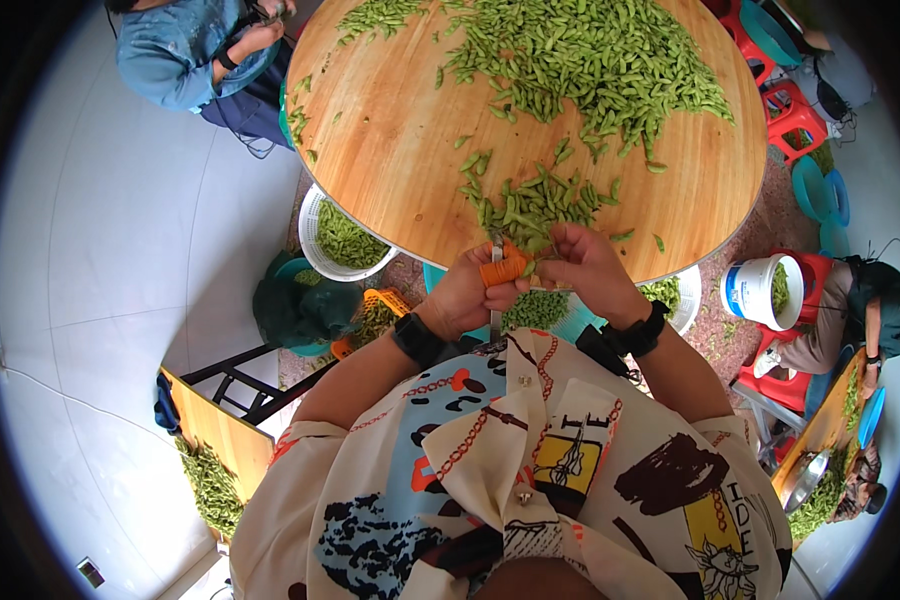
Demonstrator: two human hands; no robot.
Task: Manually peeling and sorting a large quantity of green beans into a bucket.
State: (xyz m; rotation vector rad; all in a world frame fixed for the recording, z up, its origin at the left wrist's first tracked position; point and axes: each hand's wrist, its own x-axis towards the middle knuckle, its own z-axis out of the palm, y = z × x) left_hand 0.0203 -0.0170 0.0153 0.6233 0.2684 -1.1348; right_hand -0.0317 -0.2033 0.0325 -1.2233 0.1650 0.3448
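My left hand (pixel 460 292) is closed around a metal tool with an orange wrapped grip (pixel 504 271). Its metal ends show above and below the fingers; whether it is scissors or a blade I cannot make out. Just right of it, my right hand (pixel 588 272) pinches a green soybean pod (pixel 532 267) against the tool's side. Both hands meet over the near edge of the round wooden table (pixel 390 170). Right beyond them lies a small pile of green pods (pixel 545 200). Below the hands, a teal basket (pixel 578 322) holds cut green pods, partly hidden by my arms.
A large heap of pods (pixel 590 60) covers the table's far side. White baskets of pods (pixel 315 225) stand beneath its edge. To the right are a white bucket (pixel 755 290) and red stools (pixel 795 118). A person in blue (pixel 175 60) sits far left; others work at the right.
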